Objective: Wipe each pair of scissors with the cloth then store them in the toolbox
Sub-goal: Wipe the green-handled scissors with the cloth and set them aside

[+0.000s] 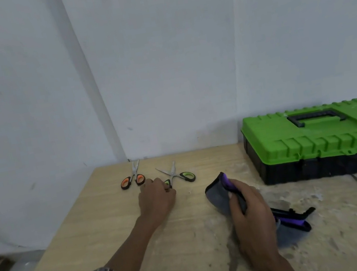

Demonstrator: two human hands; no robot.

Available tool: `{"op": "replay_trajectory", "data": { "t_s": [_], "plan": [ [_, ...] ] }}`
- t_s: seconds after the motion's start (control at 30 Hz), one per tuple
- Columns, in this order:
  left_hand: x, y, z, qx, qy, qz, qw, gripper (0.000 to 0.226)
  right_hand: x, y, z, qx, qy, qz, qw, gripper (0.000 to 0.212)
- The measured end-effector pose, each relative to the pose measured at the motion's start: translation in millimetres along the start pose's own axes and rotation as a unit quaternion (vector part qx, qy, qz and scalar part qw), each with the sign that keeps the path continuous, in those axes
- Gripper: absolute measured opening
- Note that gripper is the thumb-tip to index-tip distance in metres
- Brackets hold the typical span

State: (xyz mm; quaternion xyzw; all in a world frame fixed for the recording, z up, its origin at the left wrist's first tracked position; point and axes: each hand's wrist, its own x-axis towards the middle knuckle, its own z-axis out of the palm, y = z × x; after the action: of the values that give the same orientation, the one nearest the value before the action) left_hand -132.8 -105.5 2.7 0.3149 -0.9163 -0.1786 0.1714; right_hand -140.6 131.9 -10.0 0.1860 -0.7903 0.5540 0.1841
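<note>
Our left hand, the nearer one, curls its fingers on the near loop of the green-handled scissors, lying splayed on the counter with blades pointing away to the wall, while our right hand clutches the cloth.

1. No text, label, brand or number readable anywhere
2. Far right toolbox, far green-handled scissors, far left orange-handled scissors, near cloth: any marks too blurred to read
</note>
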Motion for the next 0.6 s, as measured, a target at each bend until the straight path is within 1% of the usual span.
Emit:
{"op": "replay_trajectory", "data": {
  "t_s": [0.13,0.23,0.3,0.37,0.47,0.5,0.6],
  "plan": [
    [-37.2,-3.2,-12.6,-0.017,-0.023,0.003,1.0,0.019,3.0,-1.4,-7.2,0.047,0.015,0.032,0.998,0.032],
    [-72.1,-6.7,-23.3,-0.031,-0.043,0.011,0.999,0.011,4.0,-0.2,-14.9,0.038,0.016,0.029,0.999,0.033],
    [-94.0,-10.0,-30.3,-0.039,-0.062,0.013,0.997,0.01,4.6,0.0,-21.8,0.03,0.021,0.032,0.999,0.034],
    [-111.9,-14.8,-36.3,-0.041,-0.085,0.01,0.995,0.017,3.1,0.5,-27.9,-0.001,0.009,0.025,1.0,0.036],
    [-129.5,-19.4,-41.1,-0.028,-0.107,0.0,0.994,0.018,-7.6,-1.3,-28.7,-0.077,-0.071,0.004,0.994,0.035],
    [-133.0,-18.5,-42.9,-0.023,-0.105,-0.002,0.994,0.021,-13.3,-2.7,-26.8,-0.116,-0.093,-0.01,0.989,0.033],
    [-135.6,-13.1,-43.6,0.007,-0.093,0.015,0.996,0.032,-24.4,-5.7,-21.6,-0.202,-0.117,-0.065,0.97,0.029]
  ]
}}
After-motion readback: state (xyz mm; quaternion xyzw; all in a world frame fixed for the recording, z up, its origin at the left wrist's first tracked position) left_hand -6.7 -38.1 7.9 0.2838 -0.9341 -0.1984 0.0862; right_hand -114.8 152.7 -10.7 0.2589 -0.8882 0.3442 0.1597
